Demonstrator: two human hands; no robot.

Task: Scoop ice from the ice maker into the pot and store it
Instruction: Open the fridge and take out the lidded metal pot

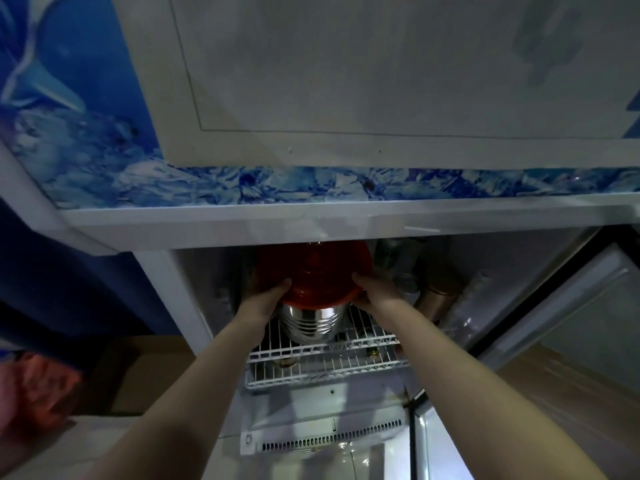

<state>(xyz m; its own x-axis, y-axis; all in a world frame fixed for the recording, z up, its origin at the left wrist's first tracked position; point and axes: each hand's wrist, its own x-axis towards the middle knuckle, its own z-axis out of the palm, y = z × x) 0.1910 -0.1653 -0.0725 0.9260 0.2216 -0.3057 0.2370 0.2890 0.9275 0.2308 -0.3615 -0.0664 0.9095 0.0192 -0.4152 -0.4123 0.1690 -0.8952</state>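
Note:
A shiny steel pot (310,323) with a red lid (313,271) sits inside an open fridge, on a white wire shelf (325,362). My left hand (266,297) grips the pot's left side just under the lid's rim. My right hand (372,289) holds the right side at the same height. Both forearms reach in from below. The upper part of the lid is hidden behind the fridge's top panel. No ice is visible.
Bottles and a brownish container (440,292) stand to the right of the pot on the shelf. The fridge door (571,323) hangs open at right. A blue ice-pattern panel (311,185) overhangs the opening. A cardboard box (145,372) and a red bag (34,386) lie at left.

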